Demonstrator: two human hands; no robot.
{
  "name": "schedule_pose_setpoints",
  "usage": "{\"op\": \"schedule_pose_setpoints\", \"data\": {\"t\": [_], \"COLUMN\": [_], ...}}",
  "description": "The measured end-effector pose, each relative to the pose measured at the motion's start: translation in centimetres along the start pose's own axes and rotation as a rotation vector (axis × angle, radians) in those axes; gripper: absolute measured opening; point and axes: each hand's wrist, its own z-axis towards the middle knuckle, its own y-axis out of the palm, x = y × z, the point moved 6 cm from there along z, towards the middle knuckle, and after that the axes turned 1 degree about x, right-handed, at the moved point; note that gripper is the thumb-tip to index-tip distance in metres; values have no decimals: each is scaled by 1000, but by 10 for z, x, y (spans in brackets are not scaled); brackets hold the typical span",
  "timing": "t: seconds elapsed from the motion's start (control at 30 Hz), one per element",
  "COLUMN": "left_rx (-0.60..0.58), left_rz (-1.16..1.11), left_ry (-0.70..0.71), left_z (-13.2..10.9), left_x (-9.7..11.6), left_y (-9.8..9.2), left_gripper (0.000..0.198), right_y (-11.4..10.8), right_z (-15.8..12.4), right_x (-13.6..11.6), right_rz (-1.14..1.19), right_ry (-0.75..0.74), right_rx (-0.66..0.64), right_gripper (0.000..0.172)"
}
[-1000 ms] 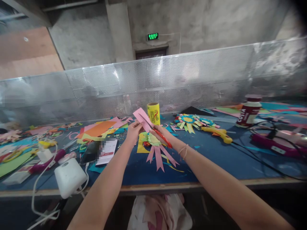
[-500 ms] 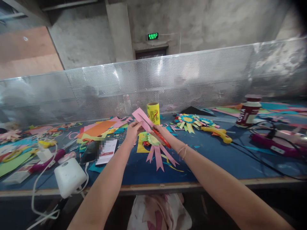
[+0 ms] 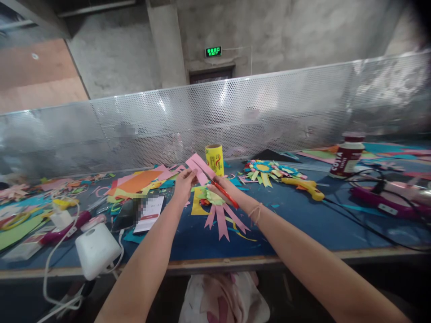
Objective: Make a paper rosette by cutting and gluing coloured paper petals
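Between my hands, above the table, is a strip of pink paper (image 3: 199, 167). My left hand (image 3: 184, 185) pinches its lower left edge. My right hand (image 3: 225, 187) is closed on red-handled scissors (image 3: 226, 196), whose dark blades lie along the middle of the strip. Just below my hands, a paper rosette (image 3: 214, 197) with a pale green and yellow head and pink ribbon tails (image 3: 222, 222) rests on the table, over a yellow paper piece (image 3: 198, 204). A yellow tape roll (image 3: 214, 160) stands upright right behind the strip.
Left are orange paper sheets (image 3: 136, 181), a phone (image 3: 150, 215) and a white charger block (image 3: 97, 251) with cables. Right lie finished-looking rosettes (image 3: 262, 167), a yellow glue gun (image 3: 305, 186) with a black cord, a brown bottle (image 3: 348, 157) and a purple power strip (image 3: 387, 204). Perforated metal panels (image 3: 151, 125) border the back.
The view has shifted very slightly. My hands keep their hold on the pink paper and the scissors, with the blades still along the strip; little else differs.
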Motion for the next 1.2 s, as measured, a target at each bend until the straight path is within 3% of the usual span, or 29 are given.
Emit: {"op": "schedule_pose_setpoints", "data": {"t": [0.33, 0.97, 1.2], "left_rx": [-6, 11, 10], "left_rz": [34, -28, -28], "left_ry": [10, -20, -26], "left_z": [-1, -2, -1], "left_x": [0, 0, 1], "left_y": [2, 3, 4], "left_gripper": [28, 29, 28], "right_y": [5, -5, -4], "right_z": [3, 0, 2], "right_x": [8, -10, -2], "right_rz": [78, -80, -46], "right_ry": [45, 40, 67], "right_rx": [-16, 17, 14], "right_gripper": [26, 30, 29]}}
